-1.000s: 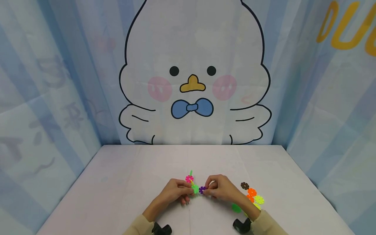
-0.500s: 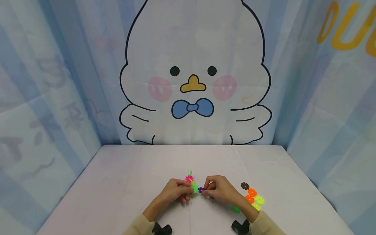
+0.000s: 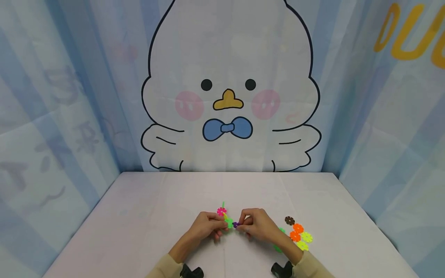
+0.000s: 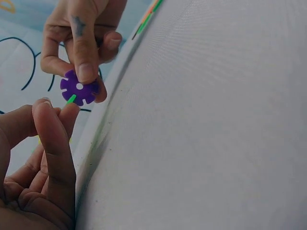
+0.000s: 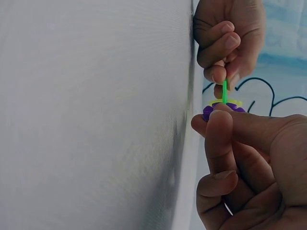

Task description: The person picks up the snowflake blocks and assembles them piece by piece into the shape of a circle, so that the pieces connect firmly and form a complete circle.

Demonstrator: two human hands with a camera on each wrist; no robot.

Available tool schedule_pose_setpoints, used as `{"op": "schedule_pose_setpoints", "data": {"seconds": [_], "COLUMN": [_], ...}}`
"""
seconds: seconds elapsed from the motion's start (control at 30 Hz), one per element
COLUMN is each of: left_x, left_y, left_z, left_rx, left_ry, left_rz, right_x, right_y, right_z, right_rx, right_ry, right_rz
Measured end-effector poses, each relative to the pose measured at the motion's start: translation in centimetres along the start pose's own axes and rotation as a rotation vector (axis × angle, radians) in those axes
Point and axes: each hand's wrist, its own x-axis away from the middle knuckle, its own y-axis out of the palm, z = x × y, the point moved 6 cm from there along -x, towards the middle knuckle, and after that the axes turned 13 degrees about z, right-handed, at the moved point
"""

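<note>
My left hand [image 3: 208,225] pinches a green notched plastic disc [image 3: 229,223] between thumb and fingertips. Joined to this disc is a short chain with a yellow disc [image 3: 225,217], a pink disc [image 3: 221,211] and another green piece [image 3: 223,204] at its far end. A purple notched disc [image 4: 70,87] is pinched by my right hand [image 3: 259,224]. The green disc's edge meets the purple rim at a notch in the left wrist view; how deep it sits cannot be told. Seen from the right wrist, fingers cover much of the purple disc.
Loose discs lie right of my right forearm: a brown one [image 3: 289,220], orange ones [image 3: 298,228], yellow ones [image 3: 307,237] and green ones [image 3: 279,249] partly behind the arm. The white table [image 3: 167,200] ends at a printed curtain [image 3: 229,150].
My right hand has shifted slightly left, bringing the purple disc against the green one and turning it more edge-on. The chain has moved a little left. More of the loose green discs shows.
</note>
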Motion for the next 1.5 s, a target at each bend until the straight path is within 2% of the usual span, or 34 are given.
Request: {"op": "schedule_pose_setpoints", "data": {"seconds": [0.37,0.77,1.2,1.5], "left_x": [0.0,-0.2,-0.1,-0.1], "left_y": [-0.2,-0.5,-0.7,-0.4], "left_z": [0.1,0.1,0.2,-0.1], "left_rx": [0.025,0.062,0.065,0.039], "left_ry": [0.012,-0.001,-0.002,-0.012], "left_rz": [-0.033,-0.011,-0.023,-0.031], "right_x": [0.0,0.0,0.1,0.2], "right_y": [0.1,0.4,0.8,0.9], "right_z": [0.0,-0.2,-1.2,-0.8], "right_rx": [-0.012,-0.040,-0.044,0.005], "right_ry": [0.017,0.038,-0.007,-0.004], "right_rz": [0.011,0.038,0.047,0.097]}}
